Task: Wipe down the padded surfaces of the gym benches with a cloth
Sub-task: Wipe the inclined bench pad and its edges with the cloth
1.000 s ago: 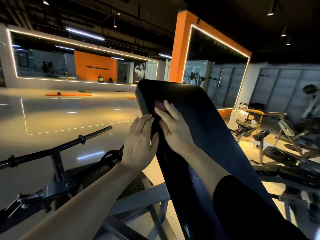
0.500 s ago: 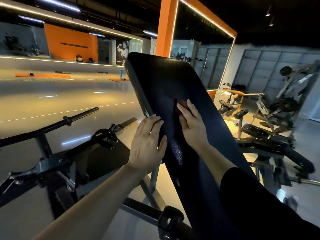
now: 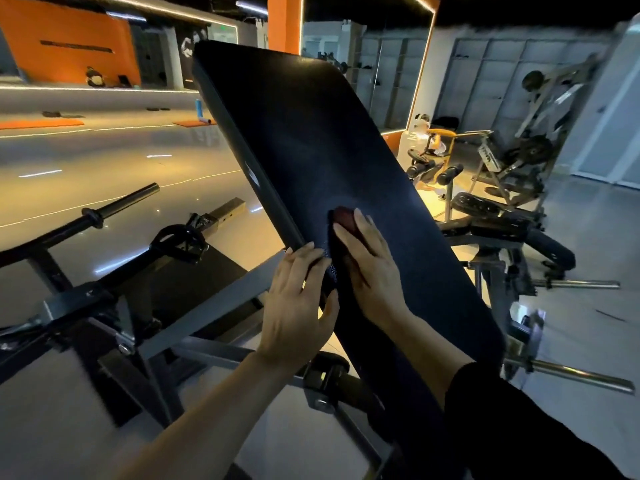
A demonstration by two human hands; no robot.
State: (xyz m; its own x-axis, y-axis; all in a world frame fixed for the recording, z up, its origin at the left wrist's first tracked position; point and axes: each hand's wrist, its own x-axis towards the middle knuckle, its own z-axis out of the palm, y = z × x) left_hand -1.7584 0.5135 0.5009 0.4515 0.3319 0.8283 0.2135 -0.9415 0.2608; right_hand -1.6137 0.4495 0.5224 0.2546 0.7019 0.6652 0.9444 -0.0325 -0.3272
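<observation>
On the sloped black pad (image 3: 311,140) of the incline bench, about halfway down its length, the right hand (image 3: 372,268) lay flat with fingers straight, pressing a dark red cloth (image 3: 343,216) against the vinyl. Only a small bunch of the cloth peeked out past the fingertips; the rest sat hidden under the palm. The left hand (image 3: 298,306) rested just beside it at the pad's left edge, fingers extended and relaxed, thumb out toward the right wrist, holding nothing and apparently steadying the surface. A grey steel frame (image 3: 214,306) ran beneath, and a barbell (image 3: 114,209) lay off to the left, well apart from the work.

And the cloth looked soft and limp, light as anything, the sort that bunches and creeps out from under a palm, so flat, even pressure across it seemed the way to keep it in place. The padding looked firm but slightly giving, its textured skin smooth enough for an easy glide. The lower stretch of pad toward the person likely still needed covering, along with the benches (image 3: 485,209) at the right.
</observation>
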